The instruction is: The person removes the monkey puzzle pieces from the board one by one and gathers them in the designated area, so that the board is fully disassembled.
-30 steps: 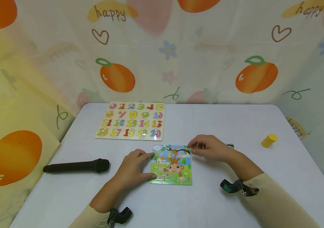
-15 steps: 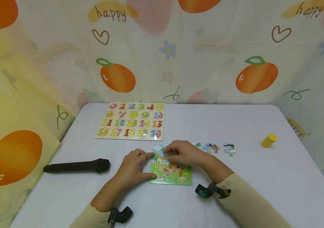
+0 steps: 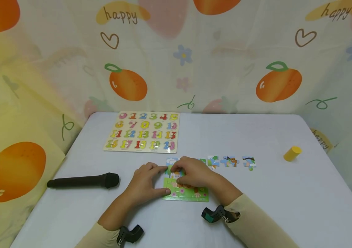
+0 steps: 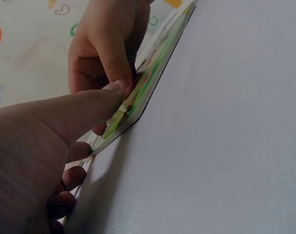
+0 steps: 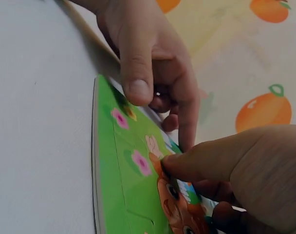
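A jigsaw puzzle board [image 3: 189,197] with a monkey picture lies flat on the table. At its left edge my left hand [image 3: 141,181] rests, thumb on the lower corner and index finger near the upper corner. My right hand [image 3: 199,172] is over the board, thumb and index finger curled round a puzzle piece [image 3: 174,175] with a house on it. That piece is largely hidden by the fingers. In the right wrist view the right thumb touches beside the monkey's ear. Three loose puzzle pieces [image 3: 231,161] lie in a row right of the board.
A wooden number board [image 3: 143,132] lies at the back left. To the left is a black microphone [image 3: 83,181]. A yellow cylinder [image 3: 292,153] stands tilted-looking at the right. A patterned cloth [image 3: 219,79] hangs behind the white table [image 3: 272,206].
My right hand has moved left from the board's upper right corner to the house, uncovering the loose pieces at the right. The left hand has stayed in place.
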Demonstrator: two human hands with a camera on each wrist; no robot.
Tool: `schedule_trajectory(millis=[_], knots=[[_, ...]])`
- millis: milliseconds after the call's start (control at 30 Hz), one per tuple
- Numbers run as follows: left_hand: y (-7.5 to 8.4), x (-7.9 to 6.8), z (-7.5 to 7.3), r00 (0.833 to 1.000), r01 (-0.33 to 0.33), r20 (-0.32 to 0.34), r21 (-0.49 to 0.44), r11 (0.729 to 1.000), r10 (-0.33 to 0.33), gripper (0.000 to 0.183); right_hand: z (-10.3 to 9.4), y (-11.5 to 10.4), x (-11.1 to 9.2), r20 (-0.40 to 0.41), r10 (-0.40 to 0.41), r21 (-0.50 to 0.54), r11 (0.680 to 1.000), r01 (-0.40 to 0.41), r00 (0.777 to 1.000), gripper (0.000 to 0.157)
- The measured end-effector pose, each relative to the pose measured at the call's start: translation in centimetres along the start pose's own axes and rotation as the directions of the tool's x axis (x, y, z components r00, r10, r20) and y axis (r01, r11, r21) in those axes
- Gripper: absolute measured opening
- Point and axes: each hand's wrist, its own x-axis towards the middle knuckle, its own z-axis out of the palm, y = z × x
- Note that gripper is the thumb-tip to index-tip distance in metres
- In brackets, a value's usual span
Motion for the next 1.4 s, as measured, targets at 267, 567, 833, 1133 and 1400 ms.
schedule_trajectory(millis=[267, 567, 833, 1133, 1400], knots=[[0.1, 0.0, 0.1, 1.000, 0.000, -0.007, 0.004, 1.000, 0.000, 0.073, -0.1, -0.3, 0.1, 0.012, 0.030, 0.016, 0.999, -0.031, 0.999, 0.033], [0.2, 0.0, 0.1, 0.999, 0.023, -0.024, -0.015, 1.000, -0.023, 0.074, 0.0, -0.7, 0.5, 0.005, 0.089, 0.064, 0.994, -0.089, 0.996, 0.032], [0.3, 0.1, 0.3, 0.999, 0.038, -0.024, -0.020, 0.999, -0.039, 0.074, 0.0, -1.3, 0.7, 0.028, 0.173, 0.080, 0.981, -0.175, 0.984, 0.034], [0.2, 0.0, 0.3, 0.999, 0.034, -0.033, -0.028, 0.999, -0.035, 0.074, -0.1, -1.9, 0.8, 0.053, 0.188, 0.056, 0.980, -0.191, 0.981, 0.041], [0.3, 0.1, 0.3, 0.999, 0.036, -0.035, -0.026, 0.999, -0.037, 0.075, 0.1, -2.0, 0.9, 0.055, 0.215, 0.073, 0.973, -0.218, 0.975, 0.044]])
